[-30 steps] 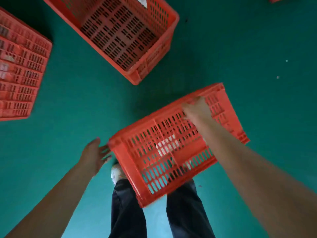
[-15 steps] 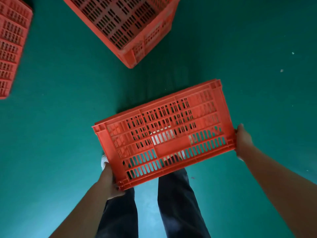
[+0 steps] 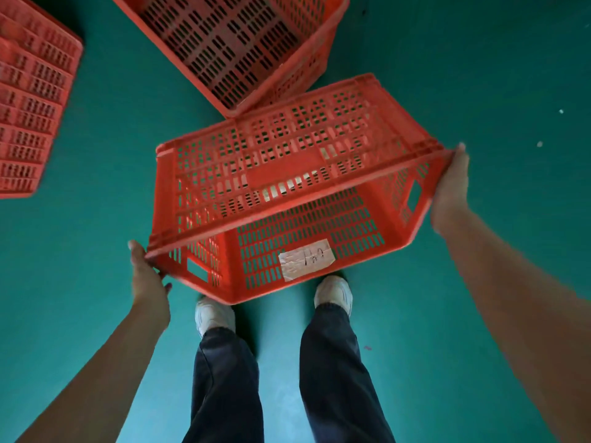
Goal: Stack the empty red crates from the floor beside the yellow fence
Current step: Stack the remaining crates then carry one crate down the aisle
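Note:
I hold a red slatted crate [image 3: 287, 174] in the air over my feet, tipped so its open side faces me. A strip of tape with writing is stuck on its inner wall. My left hand [image 3: 145, 276] grips the crate's lower left rim corner. My right hand [image 3: 452, 183] grips the right rim corner. A second red crate [image 3: 243, 43] stands open side up on the green floor just behind the held one. A third red crate [image 3: 32, 100] lies at the far left, cut off by the frame. No yellow fence is in view.
The green floor [image 3: 479, 75] stretches bare to the right, with a few small white specks. My white shoes [image 3: 212, 314] and dark trousers stand directly below the held crate.
The crate has turned from showing its long side to showing its open inside. Both hands have shifted to its rim corners, and the crate behind now sits closer to it.

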